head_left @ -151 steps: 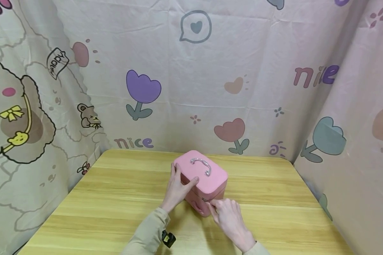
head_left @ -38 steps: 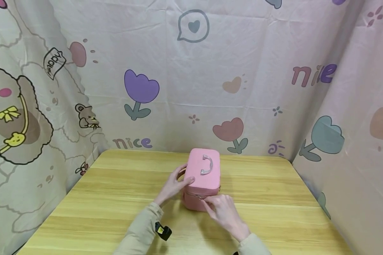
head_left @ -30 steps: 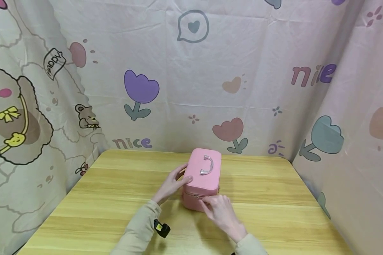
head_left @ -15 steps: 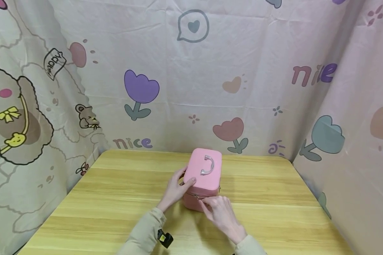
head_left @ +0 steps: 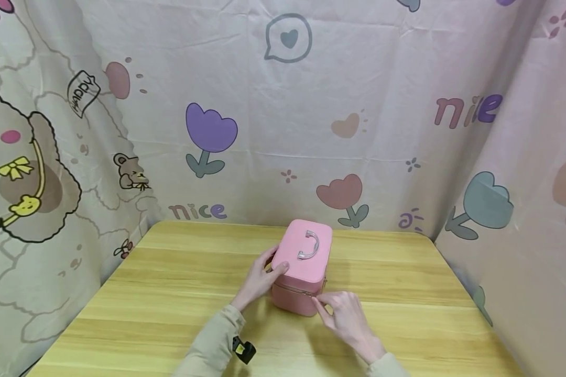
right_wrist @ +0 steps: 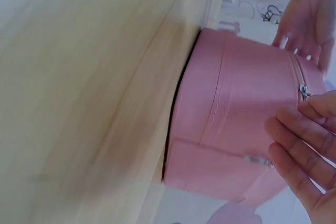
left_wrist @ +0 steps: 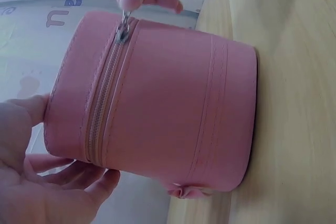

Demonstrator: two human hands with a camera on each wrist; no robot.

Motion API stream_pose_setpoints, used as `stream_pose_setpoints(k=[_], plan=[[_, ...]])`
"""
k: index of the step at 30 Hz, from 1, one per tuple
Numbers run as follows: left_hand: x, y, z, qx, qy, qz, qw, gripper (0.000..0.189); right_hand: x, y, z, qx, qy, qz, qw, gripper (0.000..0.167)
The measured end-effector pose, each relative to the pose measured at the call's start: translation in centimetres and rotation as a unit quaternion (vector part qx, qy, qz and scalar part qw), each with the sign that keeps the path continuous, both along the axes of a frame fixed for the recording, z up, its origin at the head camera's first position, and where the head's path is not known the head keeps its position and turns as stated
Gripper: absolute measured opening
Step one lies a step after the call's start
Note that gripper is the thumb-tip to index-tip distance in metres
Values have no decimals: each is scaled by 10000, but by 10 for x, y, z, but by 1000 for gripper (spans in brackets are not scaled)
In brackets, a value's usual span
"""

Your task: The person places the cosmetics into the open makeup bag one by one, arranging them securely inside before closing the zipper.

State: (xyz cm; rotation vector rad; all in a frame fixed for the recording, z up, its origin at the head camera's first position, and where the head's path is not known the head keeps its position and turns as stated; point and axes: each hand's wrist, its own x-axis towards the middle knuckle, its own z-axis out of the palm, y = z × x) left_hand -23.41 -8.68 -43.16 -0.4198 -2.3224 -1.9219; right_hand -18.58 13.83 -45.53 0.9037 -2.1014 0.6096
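A pink zip-up cosmetic case [head_left: 292, 262] stands upright on the table, its lid down and a silver handle [head_left: 315, 245] on top. My left hand [head_left: 259, 277] holds the lid from the left, thumb on top and fingers along the side. My right hand [head_left: 346, 317] pinches a zipper pull [right_wrist: 304, 92] at the case's near right corner. In the left wrist view the zipper teeth [left_wrist: 100, 114] below the lid look closed up to the slider [left_wrist: 122, 35]. A second metal pull [right_wrist: 256, 159] hangs on another side of the case.
Wooden tabletop [head_left: 179, 283] extends on both sides of the case. A printed curtain [head_left: 273, 131] hangs close behind the table and at its sides. A small black device [head_left: 243, 350] sits at my left sleeve.
Since the earliest frame the case has turned, so its short end now faces me. Over the last half second my right hand has moved right with the zipper pull, while my left keeps its hold.
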Motion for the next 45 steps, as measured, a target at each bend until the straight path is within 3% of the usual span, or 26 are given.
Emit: stream_pose_setpoints(k=[7,11,14,16,20,23,27,35,42,45], plan=[[-11,-6,-1,-175,-23,-252,9995,58,-2,5,-3,-8,-79,124,9999,13],[-15,-8,-2,-238,-47,-221,9995,55,-2,0,-6,17,-164,124,9998,9],[-14,-7,-2,-210,7,106,9997,52,-2,-2,-6,-13,-179,80,9998,9],[-11,-4,-1,-265,150,499,9983,48,-2,-4,-6,-25,-184,68,9998,9],[-1,5,0,-590,594,1255,9885,44,-1,-5,-4,1,-206,63,9998,8],[5,11,-2,-895,778,1480,9818,53,0,-6,-3,38,-206,22,9998,9],[8,14,-4,-1012,645,1452,9821,65,2,-7,-3,120,-142,-37,9998,10],[6,10,-1,-901,440,1280,9867,68,4,-12,0,156,-3,-101,9998,10],[-4,3,-1,-350,584,1084,9918,58,5,-22,-1,137,82,-330,9993,9],[-9,-2,-2,-283,492,942,9939,56,5,-27,-1,170,188,-544,9982,10]])
